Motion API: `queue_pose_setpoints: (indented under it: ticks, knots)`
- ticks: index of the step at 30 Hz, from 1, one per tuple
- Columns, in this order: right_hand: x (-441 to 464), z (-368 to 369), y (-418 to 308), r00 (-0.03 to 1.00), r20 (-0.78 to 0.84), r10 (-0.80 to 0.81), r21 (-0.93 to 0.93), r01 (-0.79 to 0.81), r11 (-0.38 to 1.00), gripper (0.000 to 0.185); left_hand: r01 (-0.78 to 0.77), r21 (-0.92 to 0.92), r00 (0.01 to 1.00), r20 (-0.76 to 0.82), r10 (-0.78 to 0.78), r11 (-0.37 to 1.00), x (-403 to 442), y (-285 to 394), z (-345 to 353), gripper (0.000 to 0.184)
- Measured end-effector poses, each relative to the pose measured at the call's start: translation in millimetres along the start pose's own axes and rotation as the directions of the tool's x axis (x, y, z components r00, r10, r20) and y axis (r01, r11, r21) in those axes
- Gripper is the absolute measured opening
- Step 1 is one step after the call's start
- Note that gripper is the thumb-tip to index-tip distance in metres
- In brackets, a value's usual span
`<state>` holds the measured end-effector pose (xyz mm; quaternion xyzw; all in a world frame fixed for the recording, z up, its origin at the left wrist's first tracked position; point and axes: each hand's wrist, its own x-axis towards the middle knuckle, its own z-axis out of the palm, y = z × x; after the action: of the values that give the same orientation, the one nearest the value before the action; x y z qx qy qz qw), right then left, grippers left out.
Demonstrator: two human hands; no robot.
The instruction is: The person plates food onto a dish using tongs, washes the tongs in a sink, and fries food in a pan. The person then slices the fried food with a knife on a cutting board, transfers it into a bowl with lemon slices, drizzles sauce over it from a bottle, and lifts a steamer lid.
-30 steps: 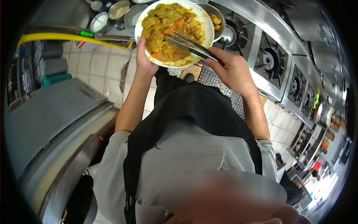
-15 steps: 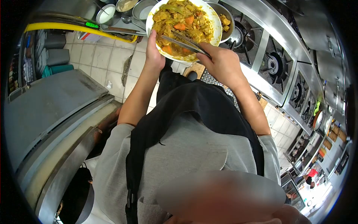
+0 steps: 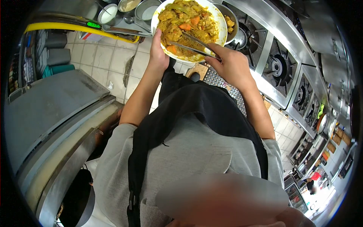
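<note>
A white plate (image 3: 223,28) heaped with yellow-brown stew (image 3: 181,20) and orange carrot pieces is at the top centre. My left hand (image 3: 158,51) grips its left rim, the thumb on top and the other fingers hidden beneath. On the right, my right hand (image 3: 232,64) is closed round metal tongs (image 3: 200,49). The tongs' tips reach into the lower part of the stew, their arms slightly apart. Partly behind the plate, a metal pan (image 3: 231,19) holds more yellow food.
Stove burners (image 3: 279,65) run along the right. Metal bowls (image 3: 147,10), a white-filled bowl (image 3: 107,14) and a spoon (image 3: 130,20) stand at the upper left. A grey cabinet (image 3: 49,113) is on the left. Someone in red (image 3: 315,176) is far off at lower right.
The plate and both my hands have shifted right in view over the last second. The tongs have moved slightly within the stew. Both hands keep their hold.
</note>
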<state>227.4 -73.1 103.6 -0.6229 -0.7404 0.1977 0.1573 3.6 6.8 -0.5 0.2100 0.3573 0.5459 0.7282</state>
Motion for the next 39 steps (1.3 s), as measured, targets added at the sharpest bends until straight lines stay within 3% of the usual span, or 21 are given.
queue_pose_setpoints:
  ticks: [4, 12, 14, 16, 20, 25, 30, 32, 37, 39]
  knots:
    - [3.9, 0.9, -0.4, 0.999, 0.005, -0.043, -0.047, 0.044, 0.998, 0.039, 0.006, 0.013, 1.000, 0.004, -0.006, 1.000, -0.1, 1.4, 4.9, 0.056]
    - [-6.6, -8.9, 8.6, 0.995, -0.057, 0.080, 0.213, -0.066, 0.975, 0.035, -0.002, -0.010, 1.000, 0.028, 0.002, 1.000, 1.5, 1.8, 9.3, 0.056]
    - [-3.0, -9.5, 10.8, 0.992, -0.112, 0.057, 0.197, -0.034, 0.980, 0.039, -0.005, -0.021, 0.999, 0.050, 0.006, 1.000, 2.7, 3.4, 12.5, 0.056]
    - [3.6, -10.6, 11.7, 0.989, -0.149, 0.008, 0.009, -0.007, 1.000, 0.043, 0.008, -0.008, 0.999, 0.048, -0.008, 1.000, 2.0, 2.6, 15.0, 0.055]
    - [1.3, -31.5, 15.8, 0.994, -0.045, 0.099, -0.011, -0.099, 0.995, 0.043, 0.018, -0.035, 0.996, 0.084, -0.015, 0.999, 4.9, 0.1, 13.8, 0.055]
    - [-7.9, -66.9, 17.8, 0.990, -0.011, 0.142, -0.179, -0.142, 0.974, 0.037, 0.019, -0.011, 0.997, 0.072, -0.018, 1.000, 5.5, -0.7, 12.4, 0.056]
    - [3.7, -75.8, 8.3, 0.997, -0.028, 0.077, -0.127, -0.080, 0.989, 0.039, 0.011, -0.002, 0.998, 0.065, -0.011, 1.000, 3.9, -0.9, 12.5, 0.054]
    - [13.3, -66.7, 4.4, 1.000, -0.018, -0.023, -0.177, 0.019, 0.984, 0.039, 0.008, 0.006, 0.997, 0.074, -0.009, 1.000, 3.9, -2.7, 11.5, 0.055]
    - [21.0, -54.8, 11.4, 1.000, -0.015, -0.015, -0.212, 0.011, 0.977, 0.033, 0.013, 0.005, 0.997, 0.076, -0.014, 1.000, 2.5, -3.1, 13.1, 0.056]
    - [12.5, -63.4, 14.1, 0.997, -0.024, 0.078, 0.014, -0.078, 0.997, 0.035, 0.014, 0.001, 0.998, 0.057, -0.014, 1.000, 1.7, -5.0, 10.5, 0.055]
